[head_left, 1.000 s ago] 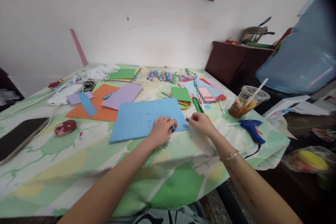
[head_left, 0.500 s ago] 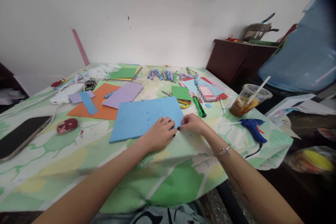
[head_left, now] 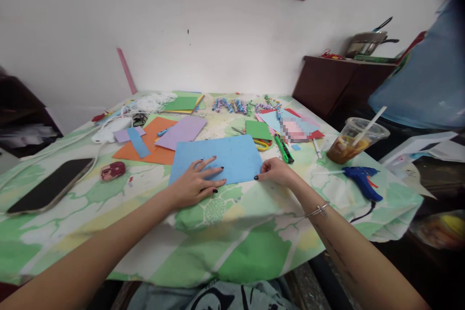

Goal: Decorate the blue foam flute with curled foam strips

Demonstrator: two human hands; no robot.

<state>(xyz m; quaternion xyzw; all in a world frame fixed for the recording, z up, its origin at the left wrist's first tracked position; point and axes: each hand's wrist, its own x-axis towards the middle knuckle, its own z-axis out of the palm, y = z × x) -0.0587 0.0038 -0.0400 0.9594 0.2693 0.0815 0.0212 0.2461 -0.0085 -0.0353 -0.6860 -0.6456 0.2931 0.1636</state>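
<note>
A rectangular blue craft sheet (head_left: 236, 155), foam or thick paper, lies flat on the table in front of me. My left hand (head_left: 199, 181) rests on its lower left part, palm down with the fingers spread. At the sheet's lower right corner, my right hand (head_left: 275, 173) is closed, thumb and curled fingers pinching the edge. Just beyond the sheet lie a green square (head_left: 257, 130), scissors with yellow handles (head_left: 261, 145) partly covered, and a green utility knife (head_left: 284, 149).
Purple (head_left: 185, 131) and orange sheets (head_left: 160, 131) lie to the left, with a phone (head_left: 51, 186) and a white power strip (head_left: 112, 131). On the right are an iced drink cup (head_left: 343, 147), a blue glue gun (head_left: 361, 181) and a white marker (head_left: 317, 148). Curled paper strips (head_left: 234, 105) line the back.
My left hand has slid left across the blue sheet, away from the right corner, and its fingers have spread. My right hand stays at that corner. The view has shifted slightly left.
</note>
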